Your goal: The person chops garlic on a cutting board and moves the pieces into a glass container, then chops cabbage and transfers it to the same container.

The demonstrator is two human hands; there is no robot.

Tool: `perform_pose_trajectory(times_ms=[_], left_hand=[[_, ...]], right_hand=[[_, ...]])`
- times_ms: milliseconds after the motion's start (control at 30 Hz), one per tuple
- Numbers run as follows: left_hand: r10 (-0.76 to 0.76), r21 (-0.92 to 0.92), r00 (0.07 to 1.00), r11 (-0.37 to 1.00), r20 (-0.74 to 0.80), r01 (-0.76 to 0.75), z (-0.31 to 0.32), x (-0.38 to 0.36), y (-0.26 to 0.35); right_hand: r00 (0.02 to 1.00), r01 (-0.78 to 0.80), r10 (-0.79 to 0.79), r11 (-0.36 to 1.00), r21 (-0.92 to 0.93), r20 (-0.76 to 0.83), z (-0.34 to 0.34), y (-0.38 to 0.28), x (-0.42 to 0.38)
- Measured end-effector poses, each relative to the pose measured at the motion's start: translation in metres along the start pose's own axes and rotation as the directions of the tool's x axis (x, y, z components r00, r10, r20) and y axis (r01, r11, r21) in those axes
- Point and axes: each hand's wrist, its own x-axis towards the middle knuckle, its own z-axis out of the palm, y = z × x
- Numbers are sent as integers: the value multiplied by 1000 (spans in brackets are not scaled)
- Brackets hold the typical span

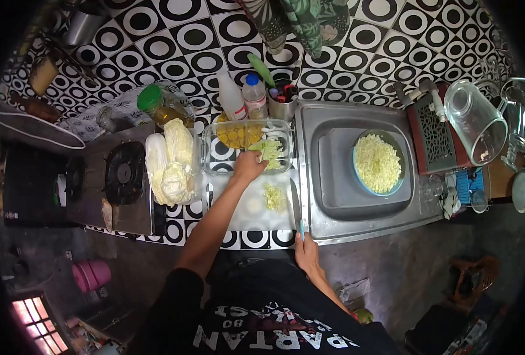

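Note:
My left hand (250, 166) reaches over the near edge of a clear glass container (215, 168), its fingers closed on pale green cabbage leaves (268, 152) inside. In my right hand (307, 251) is a knife (296, 204) with a light blue handle, its blade pointing away from me along the right edge of a white cutting board (247, 216). A small heap of chopped cabbage (275, 197) lies on the board. Left of the container are whole napa cabbages (176, 163). A round bowl holds a large pile of chopped cabbage (378, 163) at the sink.
The metal sink (309, 177) adjoins the board on the right. A gas stove (125, 171) stands at left. Behind the container are a white bottle (231, 97), a blue-capped bottle (254, 94) and a metal utensil cup (283, 108). A green-lidded jar (156, 100) stands behind the cabbages.

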Motion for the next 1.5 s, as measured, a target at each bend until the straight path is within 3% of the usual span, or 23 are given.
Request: perform_pose_trajectory(times_ms=[67,200,333,433,533,600,667,800,867,1067,1133,1300,1500], left_hand=[[-15,-40,999,999,-46,13,16,15,-5],[-102,107,994,989,38,98,12,16,7],[-78,37,996,996,-38,79,-8,10,1],[126,-190,977,969,-174,-159,-22,-1,-12],[204,-203,955,947,-216,-248,-35,-46,-12],[259,-166,953,944,-156,-284,-28,-86,-29],[429,-64,901,903,69,-425,-10,-106,-66],[334,17,914,938,230,-347,-4,-125,-92],[451,166,892,882,-26,-442,-8,-135,-86],[360,-7,932,933,-43,-360,5,-146,-119],[318,-73,944,943,-85,-324,9,-147,-125],[351,-114,930,925,-106,-362,13,-140,-133],[392,-177,910,894,-133,-411,17,-137,-138]], right_hand=[[998,-57,56,997,56,21,-9,0,-1],[997,-33,32,999,11,67,-16,13,1],[995,-37,35,999,13,97,-17,19,1],[992,-32,32,1000,-1,121,-10,19,1],[977,-91,96,995,-39,189,-6,-9,-1],[978,16,14,990,-140,210,7,-6,-2],[981,16,16,987,-160,193,16,-11,-3],[980,-43,68,990,-132,188,34,-25,-11],[981,-52,82,984,-171,175,44,-26,-13],[987,-95,110,988,-125,115,65,-41,-28],[992,-51,71,981,-188,102,74,-40,-30],[986,-111,149,923,-367,75,82,-51,-32],[991,-114,133,911,-397,21,103,-43,-27]])
